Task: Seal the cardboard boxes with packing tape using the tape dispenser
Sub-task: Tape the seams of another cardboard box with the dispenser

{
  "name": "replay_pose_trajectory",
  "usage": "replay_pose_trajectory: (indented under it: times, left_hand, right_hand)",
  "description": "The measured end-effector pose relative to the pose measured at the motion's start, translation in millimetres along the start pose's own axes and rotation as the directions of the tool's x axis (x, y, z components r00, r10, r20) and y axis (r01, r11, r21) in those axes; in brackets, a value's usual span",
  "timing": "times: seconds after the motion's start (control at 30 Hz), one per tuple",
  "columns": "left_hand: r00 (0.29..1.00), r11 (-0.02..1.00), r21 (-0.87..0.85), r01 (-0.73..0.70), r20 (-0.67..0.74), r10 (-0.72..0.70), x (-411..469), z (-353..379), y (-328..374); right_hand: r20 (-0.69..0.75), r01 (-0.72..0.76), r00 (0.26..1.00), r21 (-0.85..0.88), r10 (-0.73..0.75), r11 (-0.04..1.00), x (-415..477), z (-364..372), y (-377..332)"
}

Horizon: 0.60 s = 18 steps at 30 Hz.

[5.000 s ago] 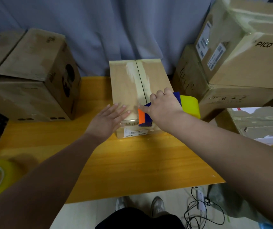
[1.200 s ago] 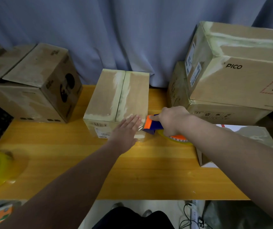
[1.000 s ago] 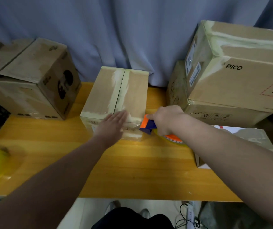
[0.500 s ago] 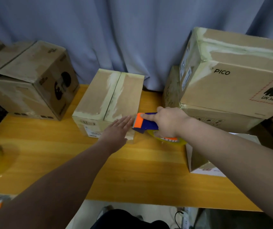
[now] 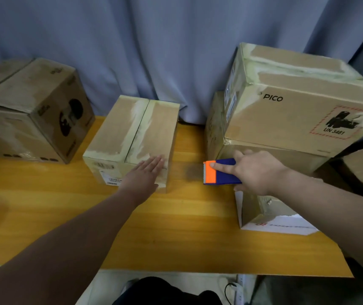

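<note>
Head camera looks down on a yellow tabletop (image 5: 176, 230). The left grip (image 5: 145, 175) lies flat, fingers straight and together, on the near right corner of the taped cardboard box (image 5: 132, 133). The right grip (image 5: 255, 172) curls round the blue-and-orange tape dispenser (image 5: 220, 173), forefinger stretched along its top. The dispenser is just right of that box, not touching it, its toothed orange edge facing the box.

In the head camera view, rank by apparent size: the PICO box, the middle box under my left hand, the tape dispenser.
1. PICO box
2. middle box
3. tape dispenser, partly hidden by the right hand
</note>
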<state>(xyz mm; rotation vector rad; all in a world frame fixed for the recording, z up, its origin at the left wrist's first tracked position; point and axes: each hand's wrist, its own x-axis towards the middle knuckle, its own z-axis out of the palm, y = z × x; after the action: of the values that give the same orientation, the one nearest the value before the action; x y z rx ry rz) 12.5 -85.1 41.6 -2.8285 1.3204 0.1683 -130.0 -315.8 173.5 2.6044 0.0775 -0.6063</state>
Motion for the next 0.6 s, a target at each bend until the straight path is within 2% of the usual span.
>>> replay_pose_trajectory:
  times: [0.2, 0.3, 0.43, 0.6]
  left_hand:
    - [0.999, 0.999, -0.028, 0.018, -0.026, -0.019, 0.0, 0.8, 3.1]
    - [0.999, 0.999, -0.046, 0.026, -0.041, -0.028, 2.0, 0.7, 2.4]
    - [0.998, 0.998, -0.064, 0.020, -0.066, -0.024, 2.5, -1.7, 0.3]
    - [0.989, 0.999, -0.053, -0.003, -0.146, -0.004, 6.4, 3.9, -4.5]
  right_hand:
    - [0.083, -0.049, 0.996, 0.036, 0.046, 0.998, 26.5, 4.6, -24.9]
    - [0.221, -0.106, 0.973, 0.142, 0.073, 0.984, 47.9, 1.0, -36.1]
    - [0.395, -0.141, 0.918, 0.228, 0.041, 0.963, 81.8, 2.6, -58.1]
    - [0.443, -0.143, 0.896, 0.341, -0.025, 0.929, 101.6, 4.9, -71.3]
